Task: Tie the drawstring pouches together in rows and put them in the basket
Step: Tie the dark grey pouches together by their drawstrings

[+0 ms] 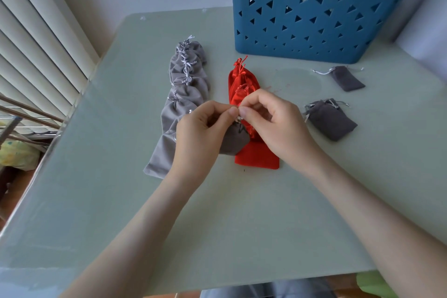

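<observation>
The left hand [198, 128] and the right hand [273, 118] both pinch the silver cord of a small grey pouch [233, 139] at the centre of the table [121, 201]. No writing is readable. A light grey row [183, 94] lies at 10 o'clock, a red row [244, 84] at 12, two dark grey pouches [332, 120] at 3, and the blue basket [314, 19] at 1.

A teal-blue basket [312, 29], patterned with triangular cut-outs, is seen at one o'clock on the pale grey-green table [121, 201]. A light grey pouch row [179, 109] with silver-white cords is laid at eleven o'clock, with a bright red pouch row [256, 157] beside it. Two dark grey pouches [331, 121] with pale cords are spotted at three o'clock, and cream-white blinds [31, 51] are shown at nine o'clock.
</observation>
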A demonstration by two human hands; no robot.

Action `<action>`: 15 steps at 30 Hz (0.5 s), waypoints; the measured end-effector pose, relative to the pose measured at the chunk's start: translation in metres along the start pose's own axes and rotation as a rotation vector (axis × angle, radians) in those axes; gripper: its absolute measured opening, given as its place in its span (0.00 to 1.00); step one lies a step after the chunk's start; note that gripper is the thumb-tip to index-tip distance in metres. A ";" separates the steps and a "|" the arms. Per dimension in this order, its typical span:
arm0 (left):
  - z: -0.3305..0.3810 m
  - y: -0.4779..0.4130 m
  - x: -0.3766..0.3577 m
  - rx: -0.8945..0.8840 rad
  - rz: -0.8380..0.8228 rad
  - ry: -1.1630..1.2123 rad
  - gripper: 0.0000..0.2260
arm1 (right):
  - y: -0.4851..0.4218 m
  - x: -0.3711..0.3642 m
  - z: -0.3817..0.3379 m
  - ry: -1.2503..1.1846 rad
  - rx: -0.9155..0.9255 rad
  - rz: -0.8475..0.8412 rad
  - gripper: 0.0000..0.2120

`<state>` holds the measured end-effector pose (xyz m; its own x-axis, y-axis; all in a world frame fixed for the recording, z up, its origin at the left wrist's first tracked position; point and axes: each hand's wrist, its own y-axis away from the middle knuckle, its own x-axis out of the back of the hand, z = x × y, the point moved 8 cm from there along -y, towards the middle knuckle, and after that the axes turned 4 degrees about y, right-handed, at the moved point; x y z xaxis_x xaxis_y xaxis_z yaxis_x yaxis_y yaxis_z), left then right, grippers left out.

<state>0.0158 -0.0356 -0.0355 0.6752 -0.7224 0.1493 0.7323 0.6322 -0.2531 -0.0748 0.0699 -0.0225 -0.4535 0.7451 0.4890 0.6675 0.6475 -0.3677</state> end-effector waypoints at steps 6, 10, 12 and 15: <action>0.006 0.000 0.005 -0.048 0.062 -0.002 0.07 | -0.001 -0.013 0.006 -0.135 -0.124 -0.134 0.03; 0.009 0.001 0.004 -0.100 0.050 0.002 0.06 | 0.000 -0.014 0.006 -0.239 -0.169 -0.132 0.04; 0.009 0.000 0.004 -0.101 0.046 0.036 0.06 | 0.001 -0.014 0.005 -0.284 -0.171 -0.145 0.04; 0.007 -0.001 0.002 -0.078 0.033 0.133 0.06 | 0.001 -0.017 0.006 -0.391 -0.206 -0.192 0.04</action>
<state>0.0174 -0.0360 -0.0286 0.6775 -0.7354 0.0131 0.6971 0.6363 -0.3305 -0.0702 0.0588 -0.0353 -0.7418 0.6447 0.1846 0.6351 0.7638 -0.1156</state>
